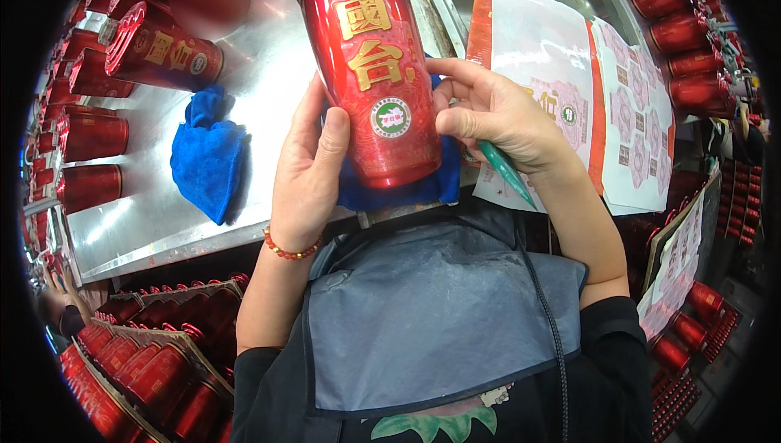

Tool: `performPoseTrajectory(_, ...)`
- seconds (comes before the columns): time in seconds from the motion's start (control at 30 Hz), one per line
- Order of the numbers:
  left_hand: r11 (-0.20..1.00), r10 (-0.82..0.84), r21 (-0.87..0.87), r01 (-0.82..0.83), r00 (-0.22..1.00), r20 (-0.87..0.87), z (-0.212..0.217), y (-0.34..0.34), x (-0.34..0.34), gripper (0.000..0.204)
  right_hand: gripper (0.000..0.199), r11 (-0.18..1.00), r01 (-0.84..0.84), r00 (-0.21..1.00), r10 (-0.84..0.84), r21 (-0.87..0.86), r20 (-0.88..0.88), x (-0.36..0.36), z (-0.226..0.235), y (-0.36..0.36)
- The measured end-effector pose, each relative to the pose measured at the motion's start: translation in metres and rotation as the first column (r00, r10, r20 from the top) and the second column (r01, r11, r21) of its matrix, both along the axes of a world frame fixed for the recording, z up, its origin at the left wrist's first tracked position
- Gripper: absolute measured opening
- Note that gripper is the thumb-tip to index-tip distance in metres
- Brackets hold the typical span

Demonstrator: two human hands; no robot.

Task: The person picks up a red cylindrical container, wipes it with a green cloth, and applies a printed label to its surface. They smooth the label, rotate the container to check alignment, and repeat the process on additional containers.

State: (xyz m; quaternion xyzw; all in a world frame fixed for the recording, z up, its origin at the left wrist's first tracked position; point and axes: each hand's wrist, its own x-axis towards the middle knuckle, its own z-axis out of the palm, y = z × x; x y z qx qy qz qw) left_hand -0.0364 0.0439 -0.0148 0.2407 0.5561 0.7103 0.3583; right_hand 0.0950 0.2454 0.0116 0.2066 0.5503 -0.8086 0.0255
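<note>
A red glossy bottle (378, 44) with raised gold characters leans away from me above the bench's near edge. A round white-and-green sticker (392, 117) is on its lower front. My left hand (313, 150) grips the bottle's left side, thumb on the front. At its right side is my right hand (508, 117), thumb and forefinger close against the lower edge; whether they press on it I cannot tell. The curled fingers of that hand hold a slim green pointed tool (506, 173). Beneath the bottle a blue cloth (447, 187) shows.
Sheets of printed stickers (630, 117) lie over a red surface on the right. Left on the metal bench (134, 227) are a crumpled blue cloth (207, 162) and another red bottle (175, 52). Racks of red bottles (146, 370) stand lower left, with more bottles (675, 32) at upper right.
</note>
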Motion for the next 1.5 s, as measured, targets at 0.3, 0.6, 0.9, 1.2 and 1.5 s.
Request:
performPoseTrajectory(0.3, 0.990, 0.139, 0.011, -0.139, 0.989, -0.057, 0.009, 0.013, -0.034, 0.064, 0.081, 0.996, 0.030, 1.000, -0.030, 0.087, 0.005, -0.007, 0.013, -0.002)
performPoseTrajectory(0.6, 0.981, 0.152, -0.091, -0.174, 0.967, -0.206, 0.041, 0.067, -0.061, 0.069, 0.082, 0.989, 0.041, 0.999, -0.042, 0.140, 0.003, -0.011, 0.007, -0.005)
performPoseTrajectory(0.9, 0.984, 0.147, -0.070, -0.161, 0.974, -0.172, 0.039, 0.073, -0.063, 0.062, 0.081, 0.993, 0.038, 0.999, -0.036, 0.112, -0.014, -0.013, 0.003, -0.003)
performPoseTrajectory(1.2, 0.996, 0.090, -0.012, -0.091, 0.994, -0.063, 0.030, 0.055, -0.062, 0.055, 0.071, 0.985, 0.030, 0.999, -0.025, 0.171, -0.031, -0.024, 0.004, 0.007)
performPoseTrajectory(1.5, 0.996, 0.077, -0.040, -0.081, 0.992, -0.098, 0.015, 0.016, -0.016, 0.052, 0.055, 0.994, 0.075, 0.997, -0.075, 0.084, 0.004, -0.016, -0.012, 0.023)
